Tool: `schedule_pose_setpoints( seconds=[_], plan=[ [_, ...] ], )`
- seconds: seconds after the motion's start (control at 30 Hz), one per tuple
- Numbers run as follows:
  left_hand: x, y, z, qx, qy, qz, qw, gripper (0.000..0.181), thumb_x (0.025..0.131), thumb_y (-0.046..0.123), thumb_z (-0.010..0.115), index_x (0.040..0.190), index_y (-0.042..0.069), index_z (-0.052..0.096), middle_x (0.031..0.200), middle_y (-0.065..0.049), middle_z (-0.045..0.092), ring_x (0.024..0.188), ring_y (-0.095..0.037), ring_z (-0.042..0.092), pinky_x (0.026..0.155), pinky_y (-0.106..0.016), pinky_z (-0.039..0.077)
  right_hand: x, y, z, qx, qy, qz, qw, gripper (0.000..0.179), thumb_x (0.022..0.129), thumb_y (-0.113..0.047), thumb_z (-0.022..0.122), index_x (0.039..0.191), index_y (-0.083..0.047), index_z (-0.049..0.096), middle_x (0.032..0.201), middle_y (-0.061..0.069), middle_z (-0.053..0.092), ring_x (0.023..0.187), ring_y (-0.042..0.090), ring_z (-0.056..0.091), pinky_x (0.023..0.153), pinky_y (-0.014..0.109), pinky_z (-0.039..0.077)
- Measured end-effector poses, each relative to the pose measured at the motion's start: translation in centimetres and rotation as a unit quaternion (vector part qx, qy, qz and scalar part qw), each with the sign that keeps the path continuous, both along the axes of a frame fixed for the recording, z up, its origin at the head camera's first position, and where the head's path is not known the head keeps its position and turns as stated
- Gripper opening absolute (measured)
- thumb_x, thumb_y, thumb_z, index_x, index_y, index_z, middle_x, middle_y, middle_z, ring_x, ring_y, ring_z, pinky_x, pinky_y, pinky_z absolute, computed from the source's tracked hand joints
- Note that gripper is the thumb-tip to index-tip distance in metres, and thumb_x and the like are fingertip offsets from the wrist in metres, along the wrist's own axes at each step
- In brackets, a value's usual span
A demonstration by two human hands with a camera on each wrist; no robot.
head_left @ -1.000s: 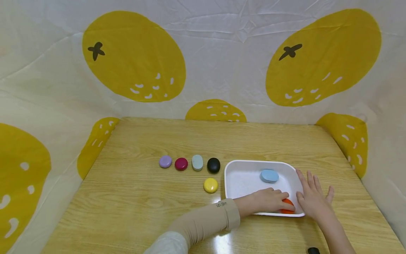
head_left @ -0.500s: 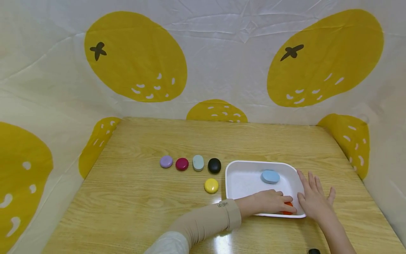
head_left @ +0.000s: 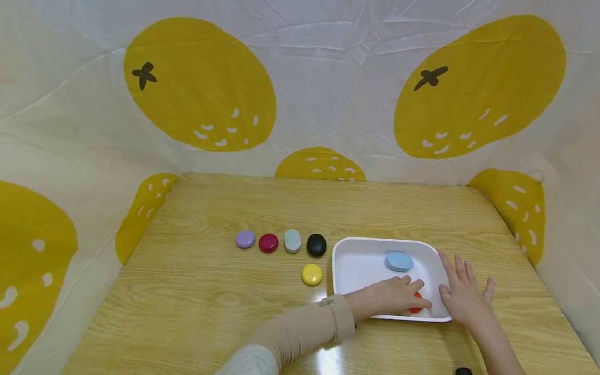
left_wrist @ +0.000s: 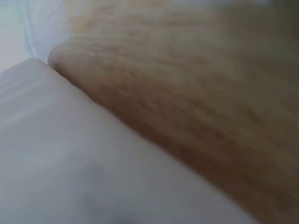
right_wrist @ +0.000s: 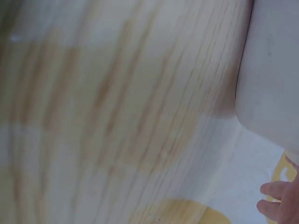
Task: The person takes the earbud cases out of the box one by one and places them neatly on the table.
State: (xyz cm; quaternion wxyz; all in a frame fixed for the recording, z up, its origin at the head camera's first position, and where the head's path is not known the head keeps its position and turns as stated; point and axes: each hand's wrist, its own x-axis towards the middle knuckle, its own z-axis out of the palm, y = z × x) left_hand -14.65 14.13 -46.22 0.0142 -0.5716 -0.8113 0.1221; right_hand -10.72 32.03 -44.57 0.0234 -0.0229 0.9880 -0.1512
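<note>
In the head view my left hand (head_left: 391, 296) reaches into a white tray (head_left: 349, 240), its fingers on a smooth orange-red pebble-like piece (head_left: 415, 309) that they partly hide. A light blue oval block (head_left: 399, 261) lies farther back in the same tray. Against the tray's right end rests my right hand (head_left: 464, 297), fingers spread and fairly straight, thumb at the rim. In the right wrist view, fingertips (right_wrist: 273, 189) show beside the tray's outer wall (right_wrist: 266, 70). The left wrist view has the tray's wall (left_wrist: 70, 149) and wood, without the fingers.
Left of the tray, a row holds a lilac piece (head_left: 245, 239), a crimson piece (head_left: 268, 242), a pale grey-green oval (head_left: 292, 241) and a black piece (head_left: 316, 245). A yellow piece (head_left: 311, 274) lies in front. A patterned cloth (head_left: 323, 104) encloses the wooden table (head_left: 197, 302).
Over the last half second my left hand has shifted slightly left inside the tray, and the orange-red piece has moved left with it. My right hand has stayed at the tray's end.
</note>
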Motion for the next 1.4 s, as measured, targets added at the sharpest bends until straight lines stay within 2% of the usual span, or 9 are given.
schedule_pose_setpoints(
  seconds=[0.17,0.3,0.47,0.7,0.9,1.07,1.13,1.27,1.4],
  plan=[
    [-0.4,-0.7,0.2,0.023,0.017,0.012,0.9995,0.043,0.089,0.046,0.050,0.130,0.041,0.039,0.120,0.004,0.038,0.089,-0.008,0.042,0.070,-0.014,0.039,0.0,0.0,0.0,-0.002,0.003,-0.001,1.0000,0.072,0.091,-0.016,0.043,0.148,-0.022,-0.001,0.145,0.032,0.006,0.130,0.052,0.001,0.089,0.070,-0.017],
    [-1.1,-2.2,1.1,0.061,0.040,0.022,0.9971,0.040,0.090,0.046,0.048,0.129,0.041,0.043,0.115,0.003,0.041,0.081,-0.008,0.042,0.065,-0.014,0.038,0.0,0.0,-0.1,-0.003,0.002,-0.003,1.0000,0.072,0.091,-0.016,0.043,0.148,-0.022,0.000,0.145,0.032,0.006,0.131,0.051,0.001,0.090,0.070,-0.017],
    [-2.2,-5.0,2.5,0.107,0.069,0.050,0.9906,0.037,0.087,0.044,0.051,0.124,0.040,0.048,0.109,0.002,0.044,0.080,-0.011,0.045,0.063,-0.018,0.036,0.1,-0.1,-0.1,-0.007,-0.001,-0.005,1.0000,0.072,0.090,-0.016,0.042,0.148,-0.021,-0.001,0.145,0.031,0.004,0.131,0.051,-0.001,0.089,0.069,-0.019],
    [-3.4,-9.9,3.7,0.119,0.053,0.088,0.9876,0.035,0.088,0.040,0.051,0.122,0.035,0.047,0.116,-0.002,0.045,0.093,-0.016,0.048,0.076,-0.025,0.042,0.1,-0.2,0.0,-0.009,-0.003,-0.005,0.9999,0.070,0.091,-0.016,0.041,0.148,-0.020,-0.001,0.145,0.031,0.003,0.131,0.051,-0.001,0.089,0.068,-0.019],
    [-3.4,-14.2,3.4,0.130,0.017,0.131,0.9826,0.037,0.088,0.037,0.053,0.124,0.031,0.047,0.115,-0.006,0.044,0.095,-0.019,0.046,0.080,-0.029,0.043,0.1,-0.3,0.2,-0.011,-0.011,-0.004,0.9999,0.070,0.091,-0.016,0.040,0.148,-0.020,-0.001,0.145,0.031,0.001,0.131,0.051,-0.002,0.089,0.068,-0.020],
    [-3.3,-17.6,3.3,0.187,0.012,0.152,0.9704,0.036,0.086,0.031,0.057,0.121,0.026,0.051,0.111,-0.009,0.045,0.092,-0.022,0.048,0.076,-0.030,0.044,0.1,-0.3,0.4,-0.010,-0.016,-0.005,0.9998,0.070,0.092,-0.017,0.039,0.147,-0.020,-0.002,0.145,0.031,0.000,0.131,0.051,-0.003,0.089,0.068,-0.021],
    [-3.2,-19.0,3.3,0.202,-0.001,0.164,0.9657,0.036,0.084,0.028,0.059,0.119,0.023,0.051,0.112,-0.011,0.046,0.093,-0.023,0.048,0.077,-0.033,0.044,0.0,-0.3,0.4,-0.009,-0.017,-0.005,0.9998,0.069,0.092,-0.017,0.039,0.147,-0.020,-0.002,0.145,0.031,0.000,0.131,0.051,-0.003,0.089,0.068,-0.021],
    [-2.8,-21.4,2.8,0.213,-0.034,0.198,0.9562,0.040,0.082,0.024,0.062,0.121,0.020,0.052,0.116,-0.016,0.045,0.092,-0.027,0.049,0.077,-0.039,0.045,0.0,-0.3,0.5,-0.007,-0.016,-0.006,0.9998,0.070,0.092,-0.017,0.039,0.147,-0.021,-0.002,0.145,0.031,0.001,0.131,0.051,-0.002,0.089,0.069,-0.020],
    [-2.5,-23.2,1.7,0.211,-0.040,0.212,0.9533,0.038,0.083,0.026,0.064,0.119,0.018,0.053,0.108,-0.013,0.045,0.082,-0.025,0.047,0.071,-0.037,0.044,0.1,-0.3,0.3,-0.005,-0.014,-0.006,0.9999,0.070,0.092,-0.017,0.040,0.147,-0.021,-0.002,0.145,0.031,0.002,0.131,0.051,-0.001,0.089,0.069,-0.019]
  ],
)
